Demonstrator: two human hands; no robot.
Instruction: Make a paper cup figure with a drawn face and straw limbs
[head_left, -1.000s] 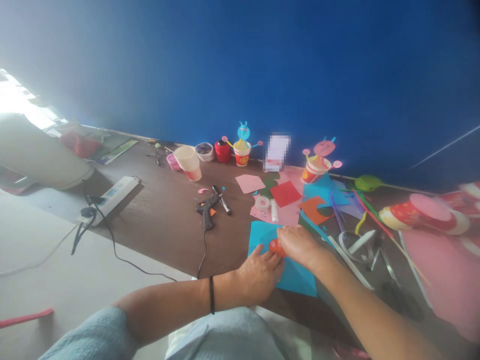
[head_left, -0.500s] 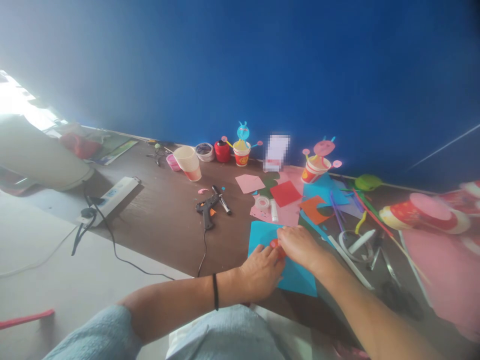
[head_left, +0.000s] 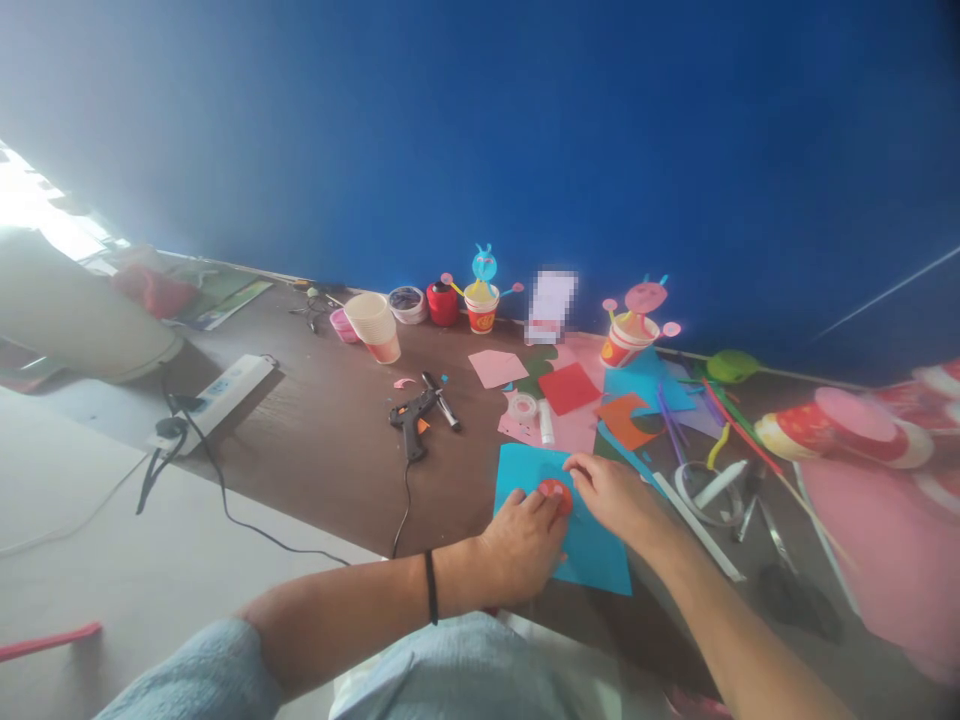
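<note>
On the brown table a blue paper sheet point(head_left: 592, 550) lies in front of me. A small round red-orange piece point(head_left: 556, 494) with pink spots rests on it. My left hand point(head_left: 525, 540) lies over the sheet, its fingertips pressing on the lower left of the round piece. Just right of the piece, my right hand point(head_left: 611, 495) hovers near the sheet with fingers bent and thumb close to the index finger; whether something small is between them cannot be made out.
Left of the sheet lies a black glue gun point(head_left: 411, 420) with its cord. Farther back are stacked paper cups point(head_left: 373, 325), two cup figures and coloured papers. A tape ring point(head_left: 709, 495), scissors and pipe cleaners lie right; a power strip point(head_left: 217, 400) is left.
My right hand has moved slightly right, away from the round piece, which now shows more. My left hand stays on it.
</note>
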